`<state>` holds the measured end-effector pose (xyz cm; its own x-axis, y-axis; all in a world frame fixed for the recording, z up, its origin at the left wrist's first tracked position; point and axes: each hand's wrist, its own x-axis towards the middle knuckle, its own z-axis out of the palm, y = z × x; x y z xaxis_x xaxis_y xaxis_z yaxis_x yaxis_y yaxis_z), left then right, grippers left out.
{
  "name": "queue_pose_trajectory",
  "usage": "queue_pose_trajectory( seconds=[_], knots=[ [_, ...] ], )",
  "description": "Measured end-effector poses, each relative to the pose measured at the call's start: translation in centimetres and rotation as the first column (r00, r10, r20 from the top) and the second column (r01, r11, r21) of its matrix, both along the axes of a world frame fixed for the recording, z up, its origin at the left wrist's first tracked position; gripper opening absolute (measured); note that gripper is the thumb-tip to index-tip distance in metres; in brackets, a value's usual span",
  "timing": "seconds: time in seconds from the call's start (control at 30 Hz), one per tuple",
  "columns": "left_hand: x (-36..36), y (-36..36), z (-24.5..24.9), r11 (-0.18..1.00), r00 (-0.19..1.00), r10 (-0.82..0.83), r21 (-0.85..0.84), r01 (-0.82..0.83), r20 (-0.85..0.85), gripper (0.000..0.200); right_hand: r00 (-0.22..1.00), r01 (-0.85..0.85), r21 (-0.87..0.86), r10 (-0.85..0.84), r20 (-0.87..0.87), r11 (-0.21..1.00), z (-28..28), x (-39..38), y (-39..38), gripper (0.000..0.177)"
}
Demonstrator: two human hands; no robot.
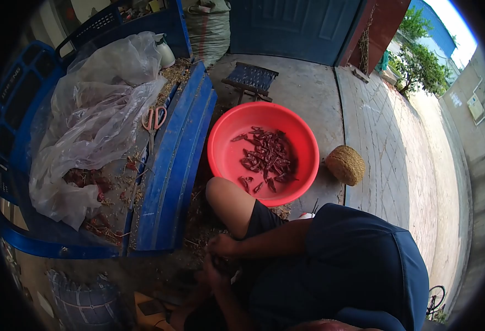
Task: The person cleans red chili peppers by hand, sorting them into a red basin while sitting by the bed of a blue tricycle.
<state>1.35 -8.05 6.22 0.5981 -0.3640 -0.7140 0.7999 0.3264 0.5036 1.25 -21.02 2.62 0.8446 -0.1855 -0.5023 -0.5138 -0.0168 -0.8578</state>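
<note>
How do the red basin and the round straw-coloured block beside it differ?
The red basin is much wider than the straw-coloured block. The basin is smooth and bright red; the block is rough and tan. The basin is open, with dark red peppers inside; the block shows no opening from here. Both are round and on the floor.

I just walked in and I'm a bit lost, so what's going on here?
A person with bent knees has the right hand and left hand close together; what they may hold is too dark to tell. Beside the raised right knee, a red basin holds dark red pods resembling dried chillies, untouched at this moment. Scissors lie on the blue cart, next to crumpled plastic sheeting.
</note>
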Motion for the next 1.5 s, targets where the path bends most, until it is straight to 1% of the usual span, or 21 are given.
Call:
queue_pose_trajectory(
  seconds=[0.03, 0.07, 0.1, 0.13, 0.17, 0.3, 0.33, 0.37, 0.53, 0.57, 0.6, 0.67, 0.7, 0.73, 0.8, 0.9, 0.97, 1.1, 1.27, 1.4, 1.5],
  knots=[
    [0.1, 0.1, -0.2, 1.000, 1.000, 0.006, 0.002, -0.006, 0.001, 0.022, 0.960, -0.223, -0.311, 0.263, 0.092, 0.924, -2.9, 0.7, -0.2, 0.019],
    [0.1, 0.1, -0.7, 0.999, 0.999, -0.035, -0.018, 0.035, 0.010, 0.024, 0.848, -0.368, -0.603, 0.522, 0.095, 0.708, -4.5, 1.1, -0.3, 0.020],
    [0.1, 0.1, -1.3, 0.996, 0.997, -0.079, -0.036, 0.080, 0.019, 0.027, 0.845, -0.371, -0.603, 0.526, 0.096, 0.706, -2.4, 1.0, -0.6, 0.020],
    [0.2, 0.2, -1.8, 0.996, 0.997, -0.078, -0.035, 0.079, 0.023, 0.027, 0.980, -0.190, -0.078, 0.183, -0.080, 0.979, -0.3, 0.8, -0.9, 0.020],
    [0.3, 0.3, -2.4, 0.996, 0.998, -0.062, -0.059, 0.063, 0.018, 0.027, 0.912, 0.215, 0.381, -0.045, -0.407, 0.899, 1.4, 1.0, -1.1, 0.020],
    [0.2, 0.9, -4.7, 0.997, 0.998, -0.053, -0.058, 0.055, 0.034, 0.029, 0.906, 0.211, 0.374, -0.037, -0.422, 0.903, -1.4, 2.0, -1.5, 0.023],
    [0.3, 1.3, -4.8, 0.997, 0.998, -0.047, -0.055, 0.049, 0.038, 0.029, 0.970, -0.230, -0.030, 0.226, -0.093, 0.973, -1.9, 2.4, -2.3, 0.024],
    [0.1, 1.9, -4.4, 0.996, 0.997, -0.076, -0.038, 0.077, 0.025, 0.027, 0.814, -0.453, -0.518, 0.573, 0.091, 0.725, -1.9, 2.4, -2.6, 0.025],
    [-0.6, 2.5, -2.3, 0.996, 0.998, -0.068, 0.053, 0.067, 0.010, 0.023, 0.783, -0.485, -0.468, 0.605, 0.144, 0.739, 2.9, 2.4, -5.0, 0.027],
    [-0.2, 3.9, -2.8, 0.998, 1.000, 0.021, -0.065, -0.021, -0.008, 0.022, 0.812, -0.477, -0.452, 0.575, 0.103, 0.754, 3.3, 2.6, -5.2, 0.026],
    [0.5, 5.1, -3.5, 0.977, 0.994, 0.105, -0.181, -0.109, -0.034, 0.020, 0.704, -0.524, -0.616, 0.706, 0.077, 0.589, 2.6, 3.8, -6.3, 0.029],
    [2.6, 8.9, -5.8, 0.946, 0.996, 0.093, -0.311, -0.093, -0.012, 0.018, 0.682, -0.688, -0.360, 0.731, -0.026, 0.629, 1.7, 4.4, -7.3, 0.026],
    [1.5, 11.7, -7.0, 0.900, 0.996, 0.092, -0.428, -0.082, 0.003, 0.018, 0.612, -0.707, -0.496, 0.787, -0.072, 0.505, 1.3, 4.6, -7.4, 0.025],
    [0.5, 11.8, -5.1, 0.953, 0.991, 0.132, -0.280, -0.119, 0.030, 0.017, 0.524, -0.704, -0.615, 0.844, -0.112, 0.355, 0.3, 5.5, -6.7, 0.025],
    [0.4, 8.1, -0.9, 0.984, 0.985, 0.158, -0.093, -0.150, 0.076, 0.014, 0.516, -0.676, -0.666, 0.848, -0.121, 0.317, 1.4, 5.1, -5.6, 0.038],
    [-0.8, 5.6, 0.3, 0.988, 0.989, 0.132, -0.083, -0.126, 0.064, 0.014, 0.517, -0.675, -0.648, 0.852, -0.076, 0.352, 2.7, 3.1, -3.5, 0.050],
    [-0.7, 6.0, -0.6, 0.987, 0.986, 0.147, -0.080, -0.141, 0.079, 0.015, 0.657, -0.635, -0.261, 0.686, 0.313, 0.727, 3.6, 2.7, -2.1, 0.053],
    [-0.6, 6.3, 0.1, 0.996, 0.989, 0.088, -0.036, -0.085, 0.119, 0.015, 0.632, -0.653, -0.182, 0.661, 0.404, 0.735, 5.7, 2.3, -0.2, 0.047],
    [-1.5, 5.9, -4.0, 0.999, 0.996, 0.013, -0.047, -0.009, 0.084, 0.014, 0.581, -0.685, -0.327, 0.759, 0.294, 0.651, 5.6, 2.0, -1.4, 0.027],
    [-1.7, 3.7, -1.5, 0.997, 0.994, -0.075, 0.008, 0.074, 0.079, 0.014, 0.656, -0.675, -0.220, 0.710, 0.256, 0.704, 5.7, 1.9, -3.1, 0.021],
    [-1.3, 2.5, 0.2, 0.993, 0.992, -0.109, -0.036, 0.111, 0.068, 0.016, 0.730, -0.455, -0.456, 0.614, 0.300, 0.765, 7.5, 2.0, -4.7, 0.017]
  ],
)
